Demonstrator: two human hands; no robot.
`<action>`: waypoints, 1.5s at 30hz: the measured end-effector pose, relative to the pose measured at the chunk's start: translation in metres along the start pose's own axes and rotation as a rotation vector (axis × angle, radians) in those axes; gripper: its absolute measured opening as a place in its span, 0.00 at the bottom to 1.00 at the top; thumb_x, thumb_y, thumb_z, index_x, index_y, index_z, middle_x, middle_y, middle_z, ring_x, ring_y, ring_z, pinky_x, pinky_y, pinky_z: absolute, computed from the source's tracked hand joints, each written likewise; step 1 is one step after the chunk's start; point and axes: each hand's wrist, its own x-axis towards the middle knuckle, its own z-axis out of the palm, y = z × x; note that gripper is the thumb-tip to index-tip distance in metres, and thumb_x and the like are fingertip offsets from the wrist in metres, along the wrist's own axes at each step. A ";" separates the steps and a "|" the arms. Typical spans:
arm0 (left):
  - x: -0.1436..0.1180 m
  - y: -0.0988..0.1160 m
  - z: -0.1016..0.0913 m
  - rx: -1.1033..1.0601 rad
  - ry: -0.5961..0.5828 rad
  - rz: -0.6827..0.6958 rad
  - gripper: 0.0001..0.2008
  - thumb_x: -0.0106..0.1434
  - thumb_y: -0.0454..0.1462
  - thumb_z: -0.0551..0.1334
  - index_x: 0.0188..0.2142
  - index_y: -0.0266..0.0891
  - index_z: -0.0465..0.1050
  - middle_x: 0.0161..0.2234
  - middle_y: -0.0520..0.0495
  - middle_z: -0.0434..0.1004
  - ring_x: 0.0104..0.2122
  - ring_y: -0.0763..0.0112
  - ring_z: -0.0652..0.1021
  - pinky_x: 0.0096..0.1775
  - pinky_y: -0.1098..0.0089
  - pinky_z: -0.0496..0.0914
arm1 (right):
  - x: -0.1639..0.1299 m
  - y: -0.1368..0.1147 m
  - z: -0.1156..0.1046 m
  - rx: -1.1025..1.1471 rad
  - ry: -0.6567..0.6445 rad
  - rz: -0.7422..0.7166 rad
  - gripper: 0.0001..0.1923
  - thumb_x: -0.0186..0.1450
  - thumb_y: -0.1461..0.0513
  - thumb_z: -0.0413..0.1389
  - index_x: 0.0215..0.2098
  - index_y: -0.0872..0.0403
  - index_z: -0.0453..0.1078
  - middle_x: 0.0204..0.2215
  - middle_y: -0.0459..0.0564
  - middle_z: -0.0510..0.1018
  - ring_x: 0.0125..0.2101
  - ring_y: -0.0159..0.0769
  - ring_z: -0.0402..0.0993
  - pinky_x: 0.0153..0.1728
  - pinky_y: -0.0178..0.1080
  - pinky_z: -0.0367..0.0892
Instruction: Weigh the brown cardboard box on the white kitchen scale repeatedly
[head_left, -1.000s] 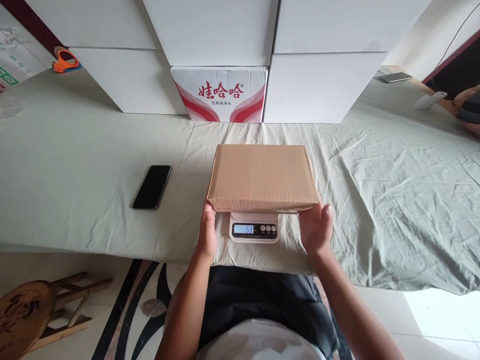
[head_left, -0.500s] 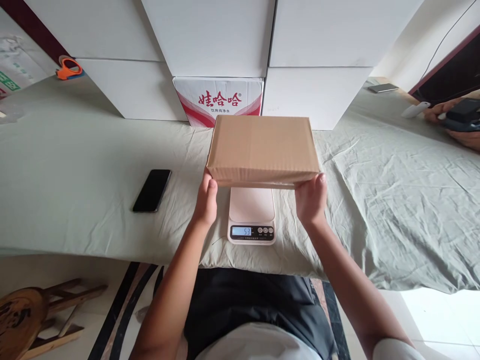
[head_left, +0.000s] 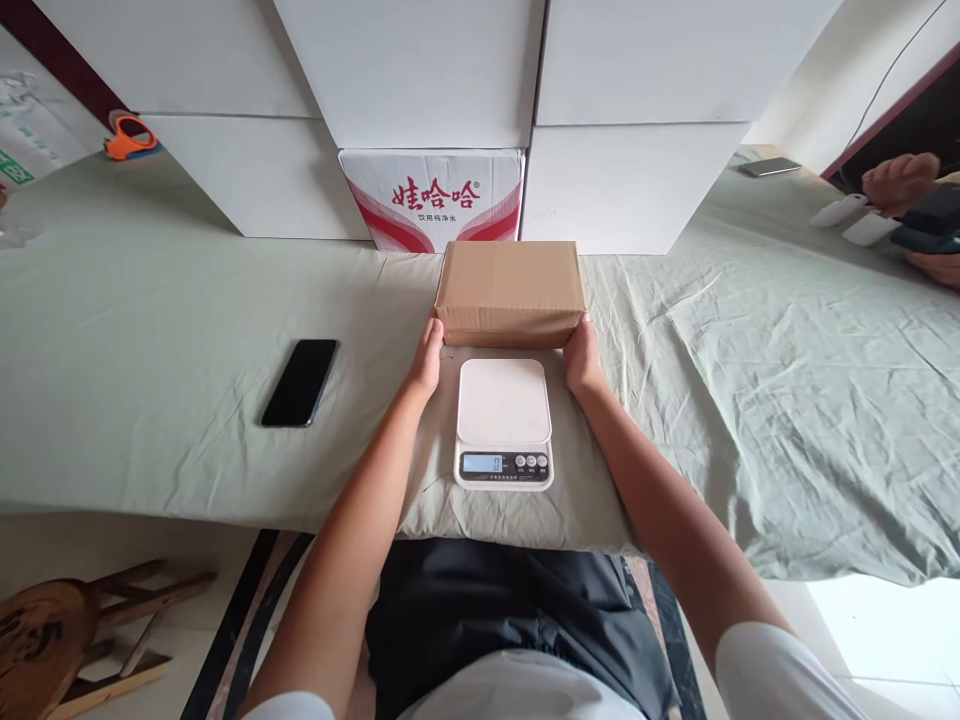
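Observation:
Between my two hands is a brown cardboard box (head_left: 511,285), just beyond the scale. My left hand (head_left: 429,355) grips its left end, thumb at the near corner. At the right end my right hand (head_left: 583,352) holds it the same way. Fingers under or behind the box are hidden. The white digital kitchen scale (head_left: 504,405) lies in front of me with a bare platform, and its lit display (head_left: 482,463) reads 0. Whether the box rests fully on the cloth I cannot tell.
White boxes (head_left: 427,70) are stacked behind, above a red-and-white printed carton (head_left: 435,200). A black phone (head_left: 300,382) lies left on the green cloth (head_left: 150,380). An orange tape dispenser (head_left: 131,137) is far left. Another person's hand (head_left: 900,183) is at far right. A wooden stool (head_left: 45,640) stands below.
Both hands have carried the cardboard box forward and down, from above the scale to behind it. The display went from 53 to 0. The other person's hand at right has lifted.

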 end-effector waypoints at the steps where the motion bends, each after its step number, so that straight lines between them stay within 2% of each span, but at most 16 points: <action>1: 0.001 -0.001 -0.001 -0.002 0.005 -0.016 0.43 0.67 0.70 0.56 0.69 0.49 0.70 0.75 0.42 0.67 0.78 0.50 0.62 0.77 0.47 0.55 | 0.001 0.003 -0.001 0.001 0.001 0.005 0.36 0.73 0.36 0.47 0.70 0.41 0.69 0.71 0.42 0.75 0.80 0.39 0.53 0.84 0.50 0.43; 4: 0.002 -0.001 0.000 -0.005 0.008 -0.052 0.44 0.65 0.71 0.55 0.69 0.49 0.70 0.75 0.42 0.66 0.78 0.49 0.61 0.78 0.45 0.54 | 0.004 0.009 -0.004 0.018 0.013 0.020 0.36 0.72 0.35 0.48 0.70 0.39 0.68 0.72 0.40 0.74 0.80 0.39 0.52 0.84 0.50 0.41; 9: 0.001 0.005 0.004 -0.017 -0.044 -0.023 0.44 0.66 0.71 0.54 0.69 0.50 0.70 0.76 0.45 0.66 0.78 0.52 0.61 0.78 0.51 0.55 | 0.003 0.009 -0.003 0.041 0.053 0.030 0.36 0.70 0.35 0.51 0.69 0.37 0.70 0.70 0.38 0.76 0.80 0.37 0.52 0.85 0.50 0.40; 13: 0.000 0.009 0.004 -0.004 -0.047 -0.041 0.46 0.64 0.74 0.53 0.69 0.50 0.70 0.75 0.44 0.67 0.78 0.50 0.63 0.77 0.49 0.57 | -0.003 0.000 0.003 -0.022 0.102 0.043 0.36 0.70 0.33 0.50 0.68 0.38 0.72 0.68 0.40 0.78 0.80 0.39 0.54 0.84 0.50 0.44; 16: 0.001 0.008 0.003 0.006 -0.052 -0.036 0.46 0.64 0.74 0.52 0.69 0.51 0.69 0.76 0.44 0.66 0.78 0.49 0.62 0.76 0.47 0.57 | -0.003 -0.002 0.004 -0.072 0.125 0.062 0.40 0.68 0.30 0.49 0.67 0.40 0.73 0.68 0.42 0.78 0.80 0.40 0.53 0.84 0.49 0.43; 21: 0.002 0.008 0.004 0.014 -0.056 -0.032 0.47 0.63 0.74 0.53 0.69 0.51 0.70 0.76 0.44 0.65 0.78 0.48 0.62 0.77 0.46 0.57 | 0.002 0.004 -0.003 -0.092 0.157 0.148 0.49 0.64 0.25 0.47 0.72 0.40 0.67 0.75 0.41 0.69 0.83 0.39 0.42 0.84 0.50 0.35; 24: 0.001 0.011 0.005 0.011 -0.075 0.002 0.46 0.64 0.73 0.52 0.68 0.50 0.71 0.76 0.45 0.65 0.79 0.52 0.60 0.77 0.52 0.57 | 0.005 0.008 -0.006 -0.088 0.167 0.174 0.51 0.64 0.24 0.47 0.73 0.41 0.65 0.78 0.40 0.64 0.83 0.41 0.42 0.85 0.50 0.35; 27: 0.000 0.011 0.005 0.027 -0.065 0.011 0.46 0.65 0.73 0.52 0.68 0.48 0.72 0.77 0.44 0.63 0.80 0.54 0.58 0.79 0.55 0.53 | 0.007 0.010 -0.008 -0.088 0.164 0.165 0.49 0.65 0.25 0.47 0.73 0.41 0.65 0.78 0.39 0.62 0.83 0.39 0.41 0.84 0.47 0.35; 31: -0.001 0.008 0.003 0.048 -0.043 -0.009 0.47 0.65 0.73 0.52 0.68 0.46 0.71 0.78 0.42 0.62 0.79 0.53 0.58 0.79 0.53 0.51 | 0.009 0.011 -0.008 -0.094 0.147 0.146 0.45 0.69 0.28 0.44 0.72 0.42 0.66 0.77 0.39 0.66 0.82 0.35 0.43 0.84 0.44 0.35; 37: 0.000 0.004 0.003 0.074 -0.005 -0.012 0.48 0.65 0.73 0.52 0.70 0.47 0.69 0.78 0.42 0.62 0.80 0.54 0.58 0.79 0.53 0.51 | 0.008 0.011 -0.007 -0.088 0.136 0.154 0.47 0.69 0.27 0.43 0.74 0.43 0.64 0.79 0.41 0.62 0.83 0.37 0.40 0.84 0.47 0.33; 40: -0.001 0.003 0.002 0.082 0.007 0.011 0.47 0.65 0.73 0.52 0.71 0.50 0.67 0.78 0.44 0.61 0.80 0.58 0.56 0.79 0.56 0.50 | 0.003 0.009 -0.004 -0.049 0.168 0.182 0.45 0.70 0.29 0.43 0.76 0.39 0.58 0.81 0.38 0.56 0.83 0.35 0.41 0.84 0.49 0.37; 43: -0.001 0.003 0.000 0.092 0.019 0.015 0.47 0.66 0.72 0.52 0.74 0.53 0.63 0.81 0.48 0.54 0.81 0.60 0.52 0.80 0.57 0.48 | -0.001 0.006 -0.002 -0.012 0.233 0.210 0.44 0.72 0.33 0.42 0.79 0.39 0.49 0.83 0.39 0.49 0.82 0.35 0.44 0.83 0.52 0.40; 45: -0.001 0.003 -0.001 0.093 0.022 0.024 0.47 0.67 0.72 0.51 0.76 0.54 0.60 0.82 0.49 0.50 0.81 0.61 0.51 0.79 0.57 0.48 | -0.003 0.004 -0.001 -0.009 0.259 0.195 0.42 0.73 0.36 0.42 0.79 0.39 0.49 0.83 0.39 0.49 0.82 0.34 0.45 0.83 0.53 0.40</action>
